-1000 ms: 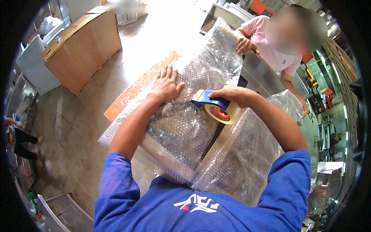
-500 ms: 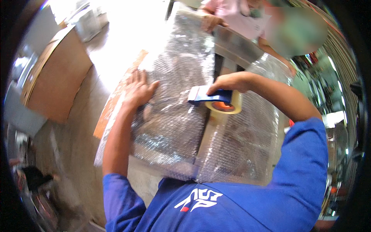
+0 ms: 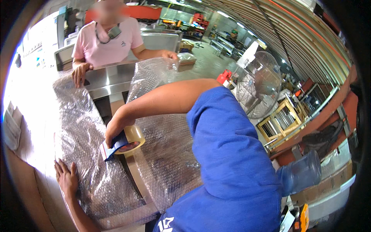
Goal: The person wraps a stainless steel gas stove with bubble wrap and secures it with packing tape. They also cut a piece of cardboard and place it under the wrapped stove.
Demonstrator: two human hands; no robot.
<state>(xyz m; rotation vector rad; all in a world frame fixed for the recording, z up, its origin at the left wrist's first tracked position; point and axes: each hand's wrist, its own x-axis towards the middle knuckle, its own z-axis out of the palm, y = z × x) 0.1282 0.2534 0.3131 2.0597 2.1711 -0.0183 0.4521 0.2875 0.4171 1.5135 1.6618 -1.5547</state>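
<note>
My left hand (image 3: 67, 178) lies flat with fingers spread at the left edge of a bubble wrap sheet (image 3: 79, 116). My right hand (image 3: 118, 125) grips a blue tape dispenser (image 3: 120, 144) that carries a wide clear roll of tape (image 3: 136, 137). The dispenser's front end is at the wrap, beside a long gap. Within that gap shows bare metal (image 3: 137, 174). A second stretch of bubble wrap (image 3: 166, 150) covers the right side, partly behind my right arm. Whether tape runs from the dispenser to the wrap I cannot tell.
Across from me, a person in a pink shirt (image 3: 112, 50) rests both hands at the far end, beside a shiny metal panel (image 3: 110, 79). To the right are a standing fan (image 3: 257, 85), a red cylinder (image 3: 224, 76), a wooden frame (image 3: 280, 120) and a blue water jug (image 3: 301, 174).
My view has swung up and to the right, showing more of the person and the workshop. My right hand still holds the dispenser near the gap; my left hand stays flat on the wrap.
</note>
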